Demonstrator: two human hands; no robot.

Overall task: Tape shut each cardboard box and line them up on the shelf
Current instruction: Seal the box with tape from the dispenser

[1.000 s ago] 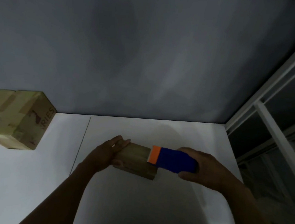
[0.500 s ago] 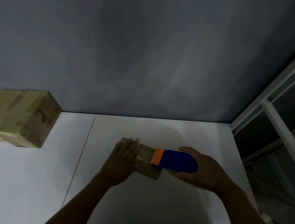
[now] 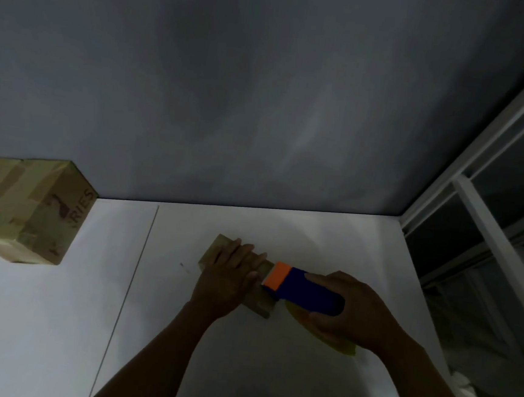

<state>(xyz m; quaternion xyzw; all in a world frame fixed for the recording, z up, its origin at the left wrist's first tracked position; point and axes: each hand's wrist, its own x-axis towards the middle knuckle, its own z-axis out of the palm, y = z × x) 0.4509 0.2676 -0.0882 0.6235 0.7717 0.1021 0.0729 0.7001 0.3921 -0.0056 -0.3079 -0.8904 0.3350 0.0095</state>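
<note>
Near the worktop's (image 3: 53,322) back edge, the box (image 3: 217,247) is pressed by the flat left hand (image 3: 232,275), the tape dispenser (image 3: 306,289) gripped by the right hand (image 3: 355,314).

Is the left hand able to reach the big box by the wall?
Probably yes. Nothing stands between the left hand and the big box. But that hand is pressing flat on the small box, so it would have to lift off.

A small cardboard box (image 3: 259,304) lies on the shelf (image 3: 239,370), with the left hand (image 3: 232,275) flat on top. The tape dispenser (image 3: 306,292), gripped by the right hand (image 3: 352,314), touches its right end. 1 larger box (image 3: 25,209) stands well apart at far left, against the wall (image 3: 264,87) behind
</note>
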